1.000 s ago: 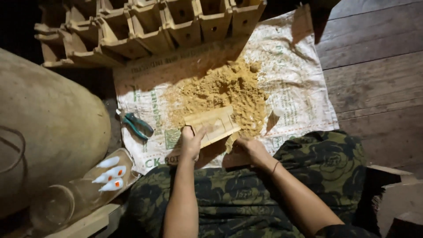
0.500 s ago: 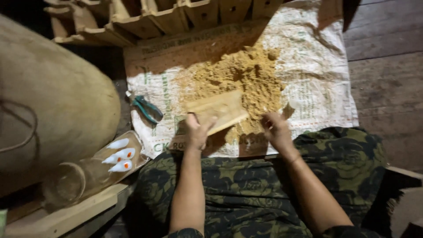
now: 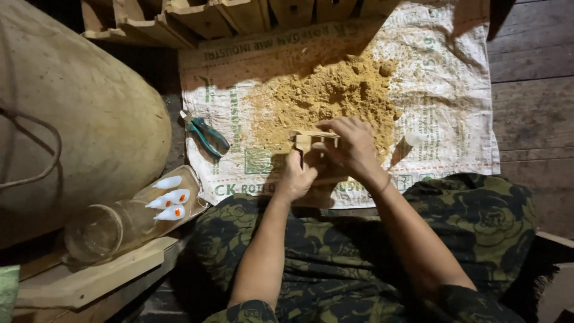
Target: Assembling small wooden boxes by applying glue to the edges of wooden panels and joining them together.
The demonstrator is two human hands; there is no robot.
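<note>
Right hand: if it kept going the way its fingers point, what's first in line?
The right hand points left, resting on the small wooden frame. Beyond that, probably the pliers on the printed sack; depth unclear.

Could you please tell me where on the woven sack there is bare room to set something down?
The sack's right side, between the sawdust pile and the wooden floor, is bare. A narrower strip lies between the pliers and the pile. It is crowded in front, where both hands hold a small wooden frame.
</note>
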